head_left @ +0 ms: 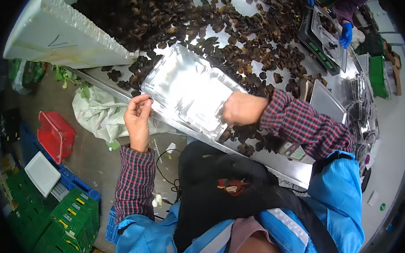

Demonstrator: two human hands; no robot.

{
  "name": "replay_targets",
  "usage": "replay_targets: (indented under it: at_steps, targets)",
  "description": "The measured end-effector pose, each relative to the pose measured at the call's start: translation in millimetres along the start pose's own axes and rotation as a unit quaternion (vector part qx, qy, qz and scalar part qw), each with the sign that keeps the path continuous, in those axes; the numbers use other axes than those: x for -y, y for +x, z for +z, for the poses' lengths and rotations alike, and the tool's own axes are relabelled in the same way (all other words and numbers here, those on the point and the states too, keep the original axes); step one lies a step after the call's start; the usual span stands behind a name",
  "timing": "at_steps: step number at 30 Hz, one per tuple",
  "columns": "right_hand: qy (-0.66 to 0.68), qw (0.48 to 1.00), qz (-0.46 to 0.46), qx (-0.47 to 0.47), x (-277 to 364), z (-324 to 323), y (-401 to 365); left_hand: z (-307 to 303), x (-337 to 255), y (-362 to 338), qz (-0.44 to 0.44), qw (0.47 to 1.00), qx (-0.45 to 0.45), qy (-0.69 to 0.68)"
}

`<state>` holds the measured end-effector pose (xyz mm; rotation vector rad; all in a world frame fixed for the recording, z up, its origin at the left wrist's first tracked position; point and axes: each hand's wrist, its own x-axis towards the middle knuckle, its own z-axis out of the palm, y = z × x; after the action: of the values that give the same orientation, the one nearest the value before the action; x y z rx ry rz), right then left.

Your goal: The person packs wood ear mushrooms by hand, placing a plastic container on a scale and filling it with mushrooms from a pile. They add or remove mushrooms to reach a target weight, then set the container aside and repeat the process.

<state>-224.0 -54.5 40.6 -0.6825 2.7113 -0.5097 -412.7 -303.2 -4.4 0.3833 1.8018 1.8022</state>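
Observation:
A clear plastic clamshell tray (181, 88) lies opened out at the edge of the metal table (279, 166). My left hand (138, 119) pinches something small and dark at the tray's near left corner, thumb and forefinger together. Over the right part of the tray is my right hand (243, 108), its fingers curled and slightly blurred; what they hold, if anything, is hidden. Dark brown mushroom-like pieces (240, 54) are spread over the table behind and beside the tray.
A white foam box (67, 35) stands at the upper left. Scales (318, 40) and a co-worker's blue-gloved hand (346, 35) are at the upper right. Stacked clear trays (361, 112) stand right. A red crate (56, 135) and green crates (75, 213) are at lower left.

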Motion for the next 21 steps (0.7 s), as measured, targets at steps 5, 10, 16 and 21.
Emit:
replay_targets:
  at_steps: [5, 10, 16, 21]
  targets:
    - [0.043, 0.993, 0.051, 0.096, 1, -22, 15, 0, 6, -1, -0.033, 0.999, 0.006, -0.014]
    - [0.154, 0.922, 0.134, -0.329, 8, -36, -17, 6, 13, 2, -0.002, 0.999, 0.007, -0.047]
    - [-0.023, 0.617, 0.36, -0.7, 20, -52, -158, 8, 2, 25, 0.038, 0.999, 0.016, -0.003]
    - [-0.238, 0.651, 0.492, -0.526, 57, 10, -266, 28, -42, 99, 0.224, 0.919, 0.052, 0.319]
